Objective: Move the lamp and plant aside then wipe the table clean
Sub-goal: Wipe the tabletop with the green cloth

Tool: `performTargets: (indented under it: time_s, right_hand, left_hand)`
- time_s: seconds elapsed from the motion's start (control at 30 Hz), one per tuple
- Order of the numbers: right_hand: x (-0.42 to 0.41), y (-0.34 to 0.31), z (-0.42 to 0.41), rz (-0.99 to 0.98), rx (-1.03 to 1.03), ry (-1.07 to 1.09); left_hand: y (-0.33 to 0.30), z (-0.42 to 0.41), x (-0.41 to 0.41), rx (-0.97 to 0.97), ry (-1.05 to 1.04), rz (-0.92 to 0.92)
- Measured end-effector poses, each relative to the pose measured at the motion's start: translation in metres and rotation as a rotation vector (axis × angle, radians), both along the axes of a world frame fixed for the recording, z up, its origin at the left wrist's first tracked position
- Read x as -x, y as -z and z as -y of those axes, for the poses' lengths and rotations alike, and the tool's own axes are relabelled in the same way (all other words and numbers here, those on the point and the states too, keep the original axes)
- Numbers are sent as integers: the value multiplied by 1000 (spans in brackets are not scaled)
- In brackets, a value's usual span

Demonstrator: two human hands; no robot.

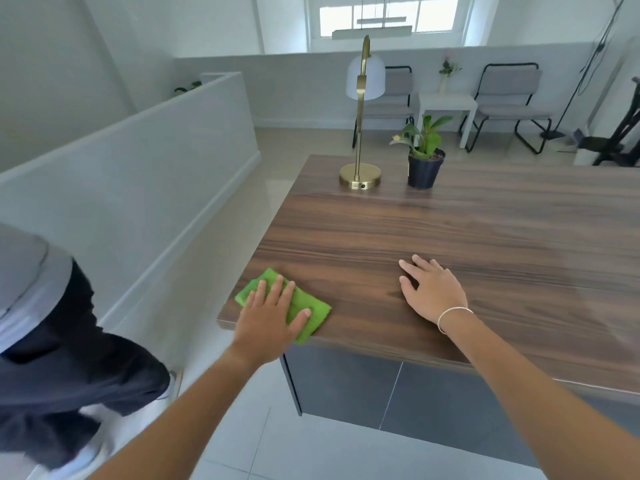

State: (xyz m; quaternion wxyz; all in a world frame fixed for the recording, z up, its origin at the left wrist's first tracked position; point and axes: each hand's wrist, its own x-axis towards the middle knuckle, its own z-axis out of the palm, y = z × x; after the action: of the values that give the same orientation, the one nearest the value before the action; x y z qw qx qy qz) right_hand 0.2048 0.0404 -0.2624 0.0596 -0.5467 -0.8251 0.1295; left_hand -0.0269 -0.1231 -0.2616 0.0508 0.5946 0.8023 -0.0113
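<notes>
A dark wooden table [450,230] fills the right half of the view. At its far left edge stands a brass lamp [360,174] with a white shade. Beside the lamp, to its right, is a green plant in a black pot [425,168]. A folded green cloth [304,306] lies on the table's near left corner. My left hand [268,317] presses flat on the cloth with fingers spread. My right hand [431,289] rests flat on the bare tabletop, holding nothing, a thin bracelet on its wrist.
My own legs in dark trousers [69,358] show at the lower left over a tiled floor. A low white wall [138,150] runs along the left. Two chairs [512,98] and a small white side table [446,105] stand beyond the table.
</notes>
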Motion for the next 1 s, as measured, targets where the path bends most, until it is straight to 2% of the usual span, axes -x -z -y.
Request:
performTargets:
  time_s: [0.13,0.3,0.4,0.47,0.57,0.67,0.77,0.87,1.0]
  right_hand:
    - [-2,-1,-2,17,9,-20]
    - [-3,-3,-4,21,33,-25]
    - [-3,-2,-3,37,44,-49]
    - [1,-4,1,19,48,-30]
    - [4,-14,0,6,85,0]
    - [15,-18,7,7,71,-26]
    - [48,-21,37,-143,-3,-178]
    - [90,-17,74,-247,49,-394]
    - [106,6,95,-71,-56,-488]
  left_hand:
    - [7,-24,-60,-93,92,84]
    - [9,-23,-47,-90,126,147]
    - [3,-19,-37,-125,128,332]
    - [-7,-12,-17,-232,100,440]
    - [-21,-10,21,-324,55,426]
    - [-21,-6,50,-297,-21,369]
    - [-16,-2,71,-246,-46,336]
    - [-12,-5,81,-184,-19,320]
    - [-9,-13,84,-138,30,290]
